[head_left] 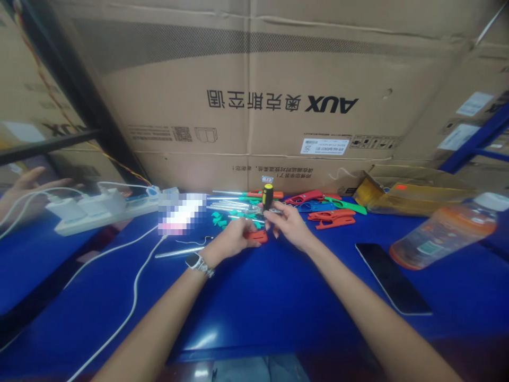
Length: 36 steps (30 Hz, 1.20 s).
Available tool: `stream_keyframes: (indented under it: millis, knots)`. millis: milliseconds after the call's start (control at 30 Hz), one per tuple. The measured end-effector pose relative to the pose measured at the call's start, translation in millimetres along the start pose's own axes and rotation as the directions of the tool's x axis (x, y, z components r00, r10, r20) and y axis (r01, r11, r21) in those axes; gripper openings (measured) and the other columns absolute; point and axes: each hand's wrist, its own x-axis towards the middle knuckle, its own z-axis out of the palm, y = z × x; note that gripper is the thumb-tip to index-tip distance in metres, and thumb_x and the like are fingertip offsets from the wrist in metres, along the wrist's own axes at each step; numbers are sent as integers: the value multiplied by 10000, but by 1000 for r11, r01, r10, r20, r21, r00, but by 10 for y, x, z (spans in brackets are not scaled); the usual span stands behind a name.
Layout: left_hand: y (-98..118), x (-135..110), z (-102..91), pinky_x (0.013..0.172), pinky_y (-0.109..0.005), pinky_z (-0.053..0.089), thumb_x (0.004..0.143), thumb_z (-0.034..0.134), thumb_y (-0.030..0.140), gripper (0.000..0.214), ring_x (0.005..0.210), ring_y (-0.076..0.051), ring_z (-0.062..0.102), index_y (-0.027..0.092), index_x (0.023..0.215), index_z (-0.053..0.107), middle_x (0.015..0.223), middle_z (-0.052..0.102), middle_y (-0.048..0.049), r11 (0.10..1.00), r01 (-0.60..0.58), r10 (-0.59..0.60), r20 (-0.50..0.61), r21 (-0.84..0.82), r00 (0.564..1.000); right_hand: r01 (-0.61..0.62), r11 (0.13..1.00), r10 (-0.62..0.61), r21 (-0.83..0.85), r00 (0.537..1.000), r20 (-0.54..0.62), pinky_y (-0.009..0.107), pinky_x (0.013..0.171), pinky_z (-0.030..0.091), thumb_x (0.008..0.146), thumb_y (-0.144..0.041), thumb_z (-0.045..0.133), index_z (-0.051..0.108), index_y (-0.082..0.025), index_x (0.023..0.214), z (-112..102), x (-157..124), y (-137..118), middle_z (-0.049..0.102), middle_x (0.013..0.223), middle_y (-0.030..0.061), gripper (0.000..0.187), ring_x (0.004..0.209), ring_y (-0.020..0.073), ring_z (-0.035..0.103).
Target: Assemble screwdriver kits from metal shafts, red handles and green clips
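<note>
My left hand (234, 240), with a watch on its wrist, is closed on an orange plastic part (258, 236) lying on the blue table (254, 302). My right hand (287, 223) grips a screwdriver with a black and yellow handle (268, 195), held upright over that part. Just beyond the hands lie several metal blades (228, 204), small teal plastic pieces (218, 217) and red, blue and green plastic handle shells (332, 209).
A large AUX cardboard box (254, 101) walls off the back. A white power strip with chargers (91, 208) and white cables (131, 297) lie at the left. A dark phone (392, 278), an orange-tinted bottle (445, 231) and a yellow packet (401, 196) lie right.
</note>
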Motion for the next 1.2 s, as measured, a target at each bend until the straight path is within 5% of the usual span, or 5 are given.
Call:
stream_keyframes:
  millis: [300, 467, 767, 1000, 1200]
  knots:
    - [-55, -26, 41, 659, -307, 469, 733, 736, 268, 168, 707, -195, 611, 175, 820, 625, 774, 673, -32, 999, -50, 50, 35, -8, 998, 24, 997, -13, 75, 990, -141, 230, 336, 402, 604, -477, 855, 412, -241, 766, 100, 109, 116, 603, 661, -47, 527, 443, 146, 606]
    - [-58, -24, 44, 669, -315, 469, 751, 728, 308, 187, 720, -205, 609, 179, 854, 639, 822, 680, -55, 993, -89, 87, 38, 77, 996, 46, 998, -37, 38, 974, -222, 266, 386, 467, 617, -491, 841, 534, -233, 933, 153, 103, 146, 570, 719, -60, 510, 412, 108, 543]
    - [-69, -17, 51, 668, -307, 447, 752, 719, 335, 202, 726, -196, 586, 182, 844, 623, 823, 662, -43, 995, -63, 60, 34, 80, 998, 31, 999, -31, -21, 999, -19, 238, 405, 452, 747, -546, 719, 662, -192, 886, -54, -22, 44, 603, 721, -5, 384, 516, 115, 564]
    - [-43, -23, 43, 653, -296, 430, 750, 710, 321, 191, 707, -184, 569, 180, 811, 596, 793, 644, -29, 994, -56, 53, 42, 93, 998, 32, 999, -21, 41, 970, -241, 270, 349, 421, 609, -519, 844, 402, -246, 736, 128, 89, 147, 667, 701, -10, 535, 408, 145, 578]
    - [-52, -23, 55, 618, -280, 416, 744, 709, 314, 198, 679, -169, 542, 180, 776, 566, 762, 617, -15, 996, -68, 67, 27, 49, 997, 11, 996, -4, 87, 997, -82, 257, 414, 521, 754, -574, 719, 523, -231, 965, 115, 25, 158, 626, 721, -43, 448, 455, 116, 598]
